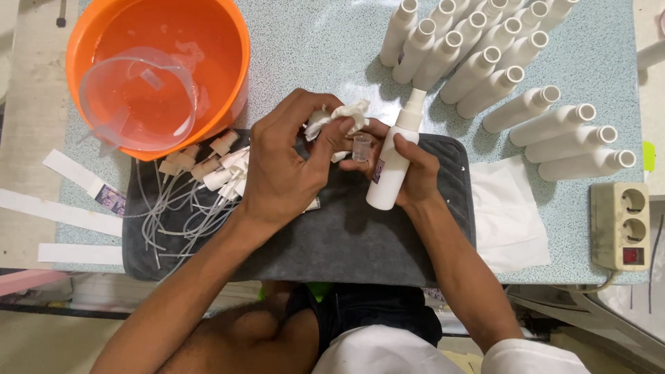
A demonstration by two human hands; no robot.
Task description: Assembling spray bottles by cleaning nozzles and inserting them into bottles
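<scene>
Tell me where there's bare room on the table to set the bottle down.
Free: grey mat in front of both hands, and speckled tabletop between the orange basin and the lying white bottles. Crowded: the mat's left side under spray pumps and tubes, and the right edge by the power strip.

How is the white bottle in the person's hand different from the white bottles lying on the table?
The held bottle stands upright in the right hand; the bottles on the table lie on their sides in rows. The held bottle has a white spray top fitted; the bottles on the table have open necks. The held bottle also carries a small label; the others look plain. Both are white, the same slim shape.
</scene>
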